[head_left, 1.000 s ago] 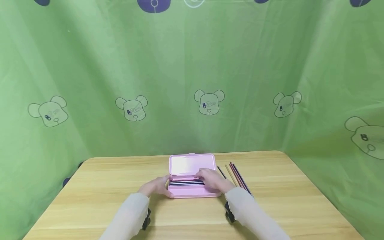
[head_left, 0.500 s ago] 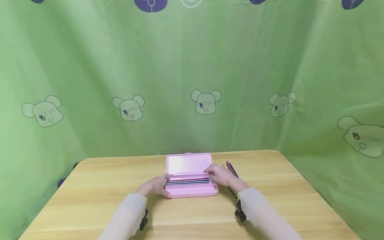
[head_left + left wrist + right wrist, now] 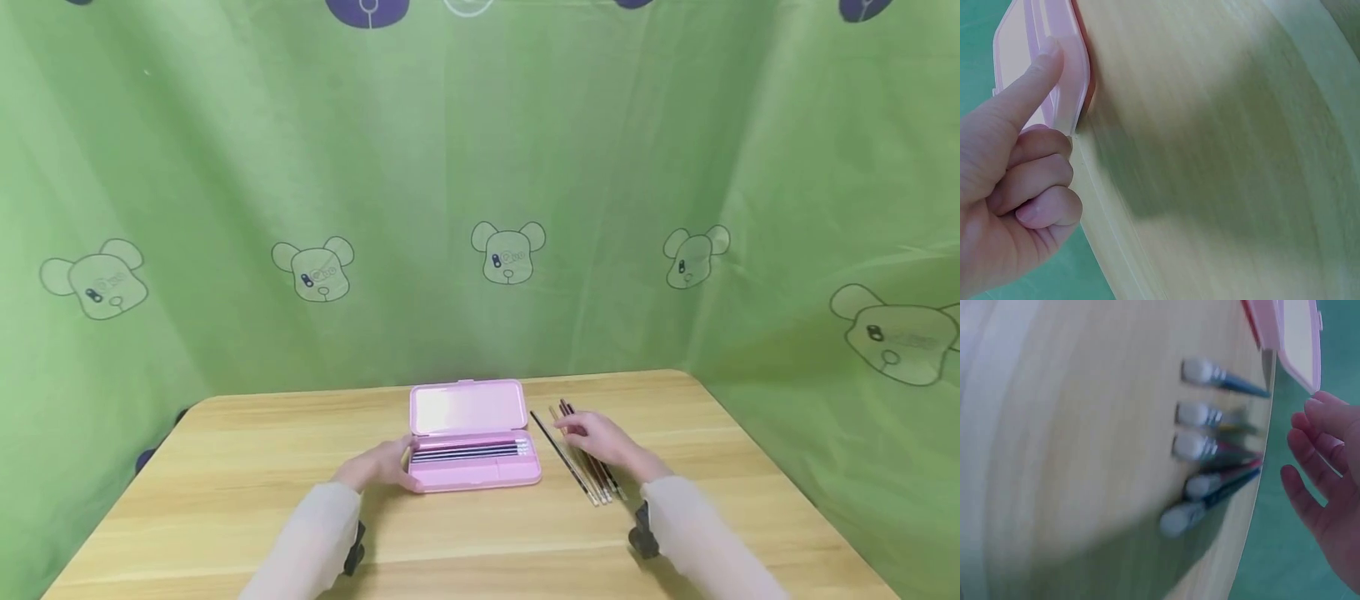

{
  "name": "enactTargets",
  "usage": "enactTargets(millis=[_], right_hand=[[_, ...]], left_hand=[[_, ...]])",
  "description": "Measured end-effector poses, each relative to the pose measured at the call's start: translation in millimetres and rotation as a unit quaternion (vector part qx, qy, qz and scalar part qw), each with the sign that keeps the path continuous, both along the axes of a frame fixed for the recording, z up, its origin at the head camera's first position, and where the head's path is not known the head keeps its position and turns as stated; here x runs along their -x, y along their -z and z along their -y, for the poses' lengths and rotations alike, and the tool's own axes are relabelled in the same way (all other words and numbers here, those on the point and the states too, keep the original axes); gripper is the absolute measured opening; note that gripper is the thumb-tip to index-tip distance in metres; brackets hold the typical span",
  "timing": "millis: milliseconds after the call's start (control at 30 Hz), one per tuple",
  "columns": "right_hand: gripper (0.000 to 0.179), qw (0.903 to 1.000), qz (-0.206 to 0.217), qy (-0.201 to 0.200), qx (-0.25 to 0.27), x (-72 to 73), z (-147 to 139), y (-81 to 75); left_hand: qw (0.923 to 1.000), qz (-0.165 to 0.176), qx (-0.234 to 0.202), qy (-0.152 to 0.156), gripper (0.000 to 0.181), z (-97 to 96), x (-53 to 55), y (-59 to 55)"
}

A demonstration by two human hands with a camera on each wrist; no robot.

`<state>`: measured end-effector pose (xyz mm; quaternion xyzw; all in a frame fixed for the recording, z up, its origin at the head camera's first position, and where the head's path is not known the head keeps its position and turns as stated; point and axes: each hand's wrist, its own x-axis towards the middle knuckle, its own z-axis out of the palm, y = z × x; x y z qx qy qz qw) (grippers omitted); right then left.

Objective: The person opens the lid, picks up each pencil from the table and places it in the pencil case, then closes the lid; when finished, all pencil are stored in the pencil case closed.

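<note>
A pink pencil case (image 3: pixel 453 477) lies on the table with its lid (image 3: pixel 468 408) raised at the back. Several dark pencils (image 3: pixel 465 452) lie side by side in its long rear compartment. My left hand (image 3: pixel 378 464) grips the case's left end; in the left wrist view its thumb (image 3: pixel 1032 81) lies along the case and the other fingers are curled. Loose pencils (image 3: pixel 564 458) with white erasers lie to the right of the case. Over them hovers my right hand (image 3: pixel 600 437), its fingers loosely bent and nothing held, apart from the pencils in the right wrist view.
The wooden table (image 3: pixel 300 425) has a far edge near a green curtain (image 3: pixel 420 333) printed with bear heads. Dark wrist cameras (image 3: pixel 643 533) hang beneath the sleeves.
My right hand has left the case and moved right, over the loose pencils. More of the pencils in the case shows. The left hand stays at the case's left end.
</note>
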<state>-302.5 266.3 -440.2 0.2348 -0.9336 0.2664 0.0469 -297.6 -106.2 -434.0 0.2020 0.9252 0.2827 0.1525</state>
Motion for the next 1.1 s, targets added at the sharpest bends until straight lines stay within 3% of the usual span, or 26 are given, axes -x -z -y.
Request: enactTargets(millis=[233,433,633,867,1100], right_hand=[[0.044,0.9908,0.110,0.031,0.072,-7.1,-27,0.6],[0.050,0.9809,0.179,0.040,0.064,-13.1,-44,4.4],[0.059,0.9774,0.198,0.039,0.063,-11.5,-47,6.9],[0.057,0.9851,0.148,0.085,0.019,-10.4,-48,7.8],[0.049,0.9846,0.148,0.092,-0.015,-9.9,-47,4.6]], left_hand=[[1.0000,0.001,0.000,0.000,0.082,0.2,-0.2,-0.3],[1.0000,-0.003,0.002,0.004,0.080,0.5,-1.3,-0.9],[0.9999,-0.002,0.010,0.000,0.083,0.9,-1.2,-1.0],[1.0000,0.005,0.003,-0.001,0.083,0.7,-2.8,-1.5],[1.0000,0.006,0.003,-0.001,0.085,1.1,-0.3,-1.9]])
